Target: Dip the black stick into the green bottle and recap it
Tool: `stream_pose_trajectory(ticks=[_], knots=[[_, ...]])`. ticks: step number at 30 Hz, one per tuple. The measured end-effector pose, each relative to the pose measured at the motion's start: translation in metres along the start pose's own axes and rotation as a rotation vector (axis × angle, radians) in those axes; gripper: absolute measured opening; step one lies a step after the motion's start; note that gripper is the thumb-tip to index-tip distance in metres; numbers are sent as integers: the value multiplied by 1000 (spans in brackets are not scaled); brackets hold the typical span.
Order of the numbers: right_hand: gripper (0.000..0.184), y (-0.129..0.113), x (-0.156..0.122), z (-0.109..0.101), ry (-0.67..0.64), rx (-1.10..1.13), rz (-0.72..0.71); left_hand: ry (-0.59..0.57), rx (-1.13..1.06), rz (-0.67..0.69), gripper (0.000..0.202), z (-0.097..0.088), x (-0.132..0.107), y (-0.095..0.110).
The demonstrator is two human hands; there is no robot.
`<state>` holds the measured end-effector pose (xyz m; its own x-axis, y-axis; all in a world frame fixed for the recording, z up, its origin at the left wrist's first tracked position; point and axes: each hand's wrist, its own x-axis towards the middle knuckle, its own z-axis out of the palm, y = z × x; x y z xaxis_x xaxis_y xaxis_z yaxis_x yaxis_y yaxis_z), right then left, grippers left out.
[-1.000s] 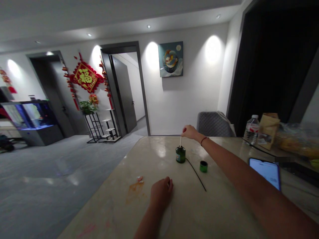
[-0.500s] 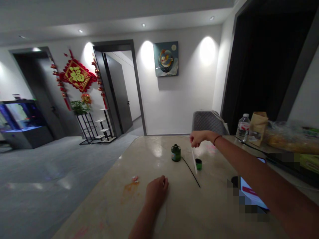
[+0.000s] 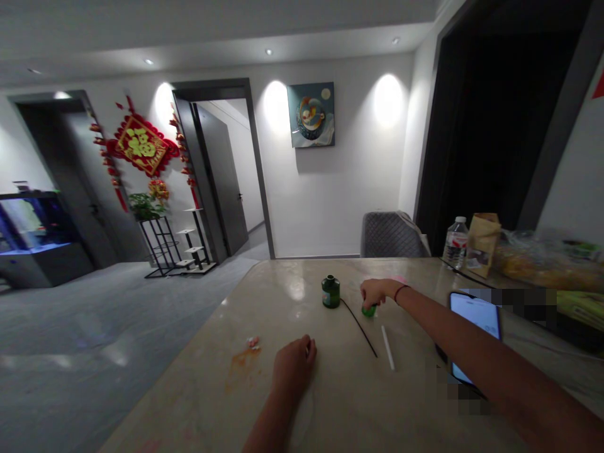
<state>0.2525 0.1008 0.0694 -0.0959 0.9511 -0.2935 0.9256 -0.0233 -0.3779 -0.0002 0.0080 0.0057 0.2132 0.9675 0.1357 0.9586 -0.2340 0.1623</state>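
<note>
Pinching green cap: right grip, near open bottle, contents hidden; left grip curled

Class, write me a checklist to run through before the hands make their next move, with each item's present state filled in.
1. Green bottle upright on the table: ok.
2. White stick lying on the table, out of the bottle: ok.
3. Black stick clear of the bottle: cannot tell; its far end meets or nearly meets the base.
4. Right hand firmly gripping the green cap: cannot tell; the fingers hide part of it.
5. Tabletop clean near the left hand: not ok; there is an orange stain.
</note>
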Motion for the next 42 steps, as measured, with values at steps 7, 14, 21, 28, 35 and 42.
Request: stream_pose_trajectory(ticks=[7,14,21,28,35,42], knots=[[11,-18,28,-27,338,318,-227,-34,-28,-15,36,-4,-1,2],[27,-41,60,4,533,452,-346,-46,-18,-23,37,-4,-1,3],[28,-42,66,19,568,438,-380,-37,-11,-7,36,-3,0,1],[19,-50,63,25,533,379,-357,-30,-20,-9,36,-2,-1,0],[31,-50,53,39,487,440,-318,-30,-16,-19,36,-3,-1,1],[40,-57,3,67,330,614,-485,-7,-146,-55,30,-7,-5,2]])
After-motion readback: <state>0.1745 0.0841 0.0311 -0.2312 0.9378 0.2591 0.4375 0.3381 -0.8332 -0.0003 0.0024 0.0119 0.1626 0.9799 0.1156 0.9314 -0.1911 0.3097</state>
